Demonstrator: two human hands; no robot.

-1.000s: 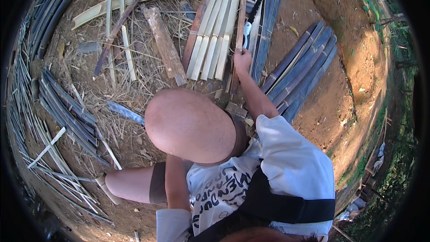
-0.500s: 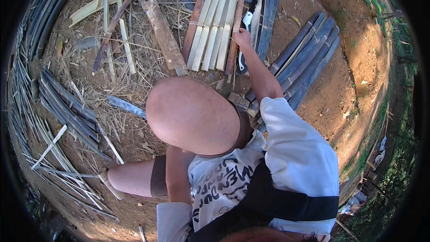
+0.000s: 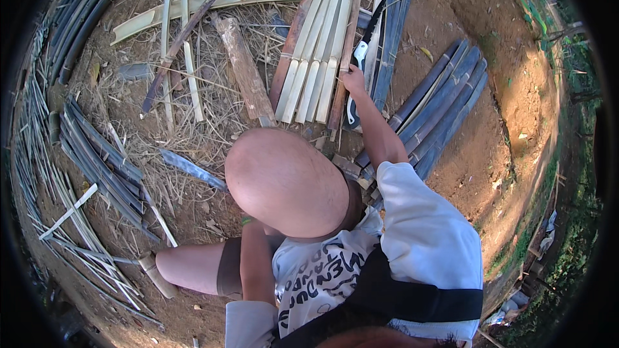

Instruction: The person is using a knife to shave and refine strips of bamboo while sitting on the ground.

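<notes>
My right hand (image 3: 352, 80) is closed at the edge of a reddish-brown bamboo slat (image 3: 340, 93), fingertips pinched against it. A pruning saw (image 3: 362, 51) with a black blade and white-and-black handle lies just beside; the hand and wrist cover the middle of its handle. Left of that slat, several pale split bamboo slats (image 3: 314, 71) lie side by side, inner faces up. My left forearm (image 3: 256, 261) goes down behind my raised knee, with a green band at the wrist. The knee hides the left hand.
Dark bamboo pieces (image 3: 438, 100) are stacked at the right. A blue-grey blade-like piece (image 3: 192, 169) lies left of my knee, near a rough wooden block (image 3: 244, 67). More split bamboo (image 3: 106, 161) and long dark poles (image 3: 90, 26) lie at the left.
The view has shifted, so the slats and saw sit slightly lower and further right. My right hand stays at the same slat. The green wristband has come into sight.
</notes>
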